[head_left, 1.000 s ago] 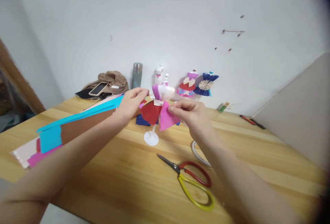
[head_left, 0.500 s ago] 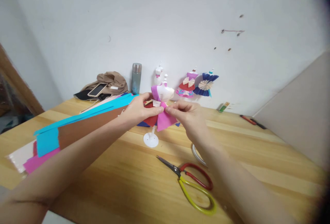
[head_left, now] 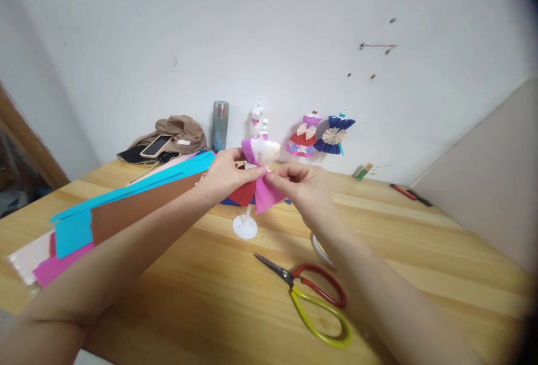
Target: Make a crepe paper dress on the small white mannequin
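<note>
A small white dress form (head_left: 265,153) stands upright on a round white base (head_left: 245,226), with purple paper over one shoulder. Pink paper (head_left: 267,194) hangs at its waist as a skirt panel, beside a red paper panel (head_left: 244,194). My left hand (head_left: 230,177) is closed at the waist, its thumb pressing the top of the pink paper. From the other side, my right hand (head_left: 300,184) pinches the same paper's upper edge between thumb and finger. The fingers behind the form are hidden.
Scissors (head_left: 290,278) with red and yellow handles lie in front, near a partly hidden white ring (head_left: 320,250). Coloured paper sheets (head_left: 138,208) spread at left. Behind stand a flask (head_left: 220,126) and small dressed forms (head_left: 335,135). A phone (head_left: 156,146) rests by brown cloth (head_left: 185,129).
The view has shifted slightly. The left thumb has slid a little over the top of the pink paper, and both hands stay at the form's waist.
</note>
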Tool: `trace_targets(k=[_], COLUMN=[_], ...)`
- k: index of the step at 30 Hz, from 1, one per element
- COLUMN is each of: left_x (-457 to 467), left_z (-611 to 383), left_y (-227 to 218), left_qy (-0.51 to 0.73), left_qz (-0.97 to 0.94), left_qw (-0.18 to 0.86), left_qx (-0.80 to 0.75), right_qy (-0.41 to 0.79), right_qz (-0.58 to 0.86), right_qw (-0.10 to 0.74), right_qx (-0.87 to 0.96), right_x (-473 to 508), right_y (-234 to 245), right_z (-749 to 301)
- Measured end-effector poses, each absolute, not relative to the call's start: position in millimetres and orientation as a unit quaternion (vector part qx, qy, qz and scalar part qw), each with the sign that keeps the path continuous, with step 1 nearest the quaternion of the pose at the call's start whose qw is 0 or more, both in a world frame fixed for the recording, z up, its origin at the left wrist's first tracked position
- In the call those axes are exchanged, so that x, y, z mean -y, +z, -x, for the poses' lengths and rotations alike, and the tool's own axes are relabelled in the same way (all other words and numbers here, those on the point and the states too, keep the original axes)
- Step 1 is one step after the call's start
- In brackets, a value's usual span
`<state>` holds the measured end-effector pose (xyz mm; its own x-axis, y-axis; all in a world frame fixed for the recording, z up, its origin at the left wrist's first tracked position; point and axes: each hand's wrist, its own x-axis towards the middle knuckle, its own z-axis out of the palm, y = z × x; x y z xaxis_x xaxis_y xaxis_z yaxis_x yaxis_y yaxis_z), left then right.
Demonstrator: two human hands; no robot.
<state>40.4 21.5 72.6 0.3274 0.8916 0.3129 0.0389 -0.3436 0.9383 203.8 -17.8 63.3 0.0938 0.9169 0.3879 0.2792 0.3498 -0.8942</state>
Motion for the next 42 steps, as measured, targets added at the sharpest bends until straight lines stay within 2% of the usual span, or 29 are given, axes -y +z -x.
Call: trace_targets(k=[3, 8, 12, 20, 28, 34, 42], left_x=[-25.5, -31.8, -34.5, -39.2, -39.2, -35.6, -31.4], left_z=[-39.4, -36.4, -35.1, -33.0, -34.0, -34.0, -38.5], left_y=[69.3, 64.8, 64.1, 62.5, 61.8, 63.7, 67.4], left_qy=[0.474, 0.489, 0.480, 0.481, 0.475, 0.467, 0.468], left_qz=[-0.660, -0.625, -0.611, -0.599, -0.624, -0.679, -0.708], left_qw=[0.480, 0.522, 0.556, 0.574, 0.559, 0.485, 0.435], left_qx=[-0.331, -0.313, -0.295, -0.283, -0.268, -0.293, -0.301], right_qy=[0.268, 0.165, 0.157, 0.072, 0.000, -0.025, 0.059], right_qz=[0.499, 0.510, 0.525, 0.506, 0.529, 0.545, 0.517], right_qw=[0.533, 0.486, 0.435, 0.386, 0.306, 0.337, 0.423], right_qx=[0.629, 0.690, 0.714, 0.768, 0.792, 0.767, 0.742], right_x=[19.7, 23.0, 26.5, 39.8, 31.6, 34.4, 41.2], right_y=[63.6, 62.9, 65.8, 84.6, 66.8, 73.2, 76.4], right_z=[-205.1, -209.7, -212.2, -238.1, -231.9, -228.7, -220.4])
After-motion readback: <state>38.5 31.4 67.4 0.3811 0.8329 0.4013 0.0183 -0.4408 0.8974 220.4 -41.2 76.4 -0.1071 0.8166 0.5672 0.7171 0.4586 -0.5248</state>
